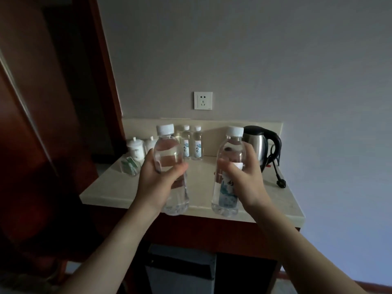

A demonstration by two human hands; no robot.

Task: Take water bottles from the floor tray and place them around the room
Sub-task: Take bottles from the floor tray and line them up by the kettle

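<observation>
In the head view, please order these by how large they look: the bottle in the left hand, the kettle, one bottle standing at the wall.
1. Bottle in the left hand: largest, though nearness to the camera inflates it.
2. Kettle.
3. Standing bottle: smallest, probably only because it is farther away.

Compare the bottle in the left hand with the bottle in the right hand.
The left hand's bottle shows no label from here; the right hand's bottle shows a blue-and-white label. The left hand grips its bottle mid-body; the right hand wraps over the label. Both are upright, clear and white-capped.
</observation>
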